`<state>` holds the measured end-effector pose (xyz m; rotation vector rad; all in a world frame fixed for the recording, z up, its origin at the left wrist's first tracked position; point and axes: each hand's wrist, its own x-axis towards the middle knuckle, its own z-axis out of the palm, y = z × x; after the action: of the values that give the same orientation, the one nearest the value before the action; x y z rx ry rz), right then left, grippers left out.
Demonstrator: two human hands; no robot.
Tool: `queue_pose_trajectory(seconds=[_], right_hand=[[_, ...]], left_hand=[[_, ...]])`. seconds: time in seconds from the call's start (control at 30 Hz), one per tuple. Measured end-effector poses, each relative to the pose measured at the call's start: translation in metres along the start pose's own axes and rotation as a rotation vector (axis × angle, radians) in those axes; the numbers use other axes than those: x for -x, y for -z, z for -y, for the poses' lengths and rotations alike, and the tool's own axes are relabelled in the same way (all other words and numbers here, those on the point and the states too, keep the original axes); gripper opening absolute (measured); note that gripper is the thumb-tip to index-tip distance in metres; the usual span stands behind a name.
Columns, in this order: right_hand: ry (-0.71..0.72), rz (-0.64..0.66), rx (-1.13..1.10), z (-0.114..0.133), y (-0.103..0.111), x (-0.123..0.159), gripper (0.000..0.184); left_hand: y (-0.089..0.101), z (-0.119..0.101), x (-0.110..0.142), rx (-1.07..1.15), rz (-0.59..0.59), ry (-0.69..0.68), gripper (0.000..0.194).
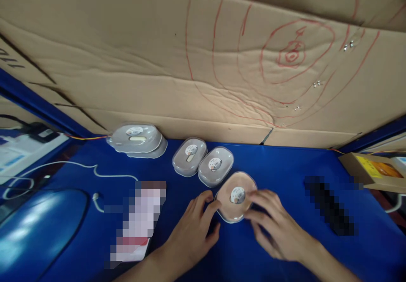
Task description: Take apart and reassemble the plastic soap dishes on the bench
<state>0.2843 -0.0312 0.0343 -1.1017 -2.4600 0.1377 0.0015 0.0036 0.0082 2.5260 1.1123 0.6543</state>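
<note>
A pink oval box (229,209) with a clear lid sits on the blue table between my hands. A round white label (237,194) marks its top. My right hand (274,227) has its fingertips on the box's right side, one of them at the label. At the left edge, my left hand (201,222) has its fingers bent but apart, with a fingertip at the rim. Just behind stand two grey oval boxes, a nearer one (211,175) and a farther one (183,157), with similar labels. Farther left, larger grey lidded containers (149,140) are stacked.
A cardboard wall (142,62) with red drawn rings closes off the back. A blurred pinkish item (139,222) lies left of my hands, near a white cable (111,175). To the right are a blurred black object (331,208) and an open cardboard box (358,174).
</note>
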Motion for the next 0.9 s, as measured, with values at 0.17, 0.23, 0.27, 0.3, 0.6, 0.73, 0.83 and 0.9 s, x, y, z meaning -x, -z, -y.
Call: queue_pose_trajectory(seconds=[0.17,0.23,0.27,0.3,0.6,0.73,0.83,0.9], right_hand=[[0.204,0.092,0.14,0.025,-0.012,-0.006,0.04],[0.19,0.074,0.173,0.023,-0.016,-0.007,0.036],[0.16,0.06,0.175,0.019,-0.017,-0.007,0.033],[0.121,0.044,0.174,0.015,-0.017,-0.007,0.031],[-0.172,-0.046,0.199,-0.03,-0.015,-0.004,0.029],[-0.216,-0.03,0.276,-0.039,-0.02,-0.002,0.036],[-0.216,-0.03,0.293,-0.037,-0.019,-0.002,0.039],[-0.205,-0.038,0.275,-0.035,-0.016,-0.002,0.039]], left_hand=[[0.002,0.003,-0.006,-0.057,-0.01,-0.029,0.032],[0.002,0.004,-0.008,-0.092,-0.065,-0.031,0.034],[0.002,0.004,-0.008,-0.115,-0.097,-0.03,0.035],[0.002,0.003,-0.008,-0.143,-0.126,-0.03,0.036],[0.003,0.007,-0.009,-0.315,-0.106,-0.018,0.04],[0.004,0.006,-0.008,-0.271,-0.057,-0.005,0.038],[0.008,0.002,-0.006,-0.187,-0.031,-0.045,0.038],[0.011,-0.002,-0.005,-0.119,-0.014,-0.083,0.036]])
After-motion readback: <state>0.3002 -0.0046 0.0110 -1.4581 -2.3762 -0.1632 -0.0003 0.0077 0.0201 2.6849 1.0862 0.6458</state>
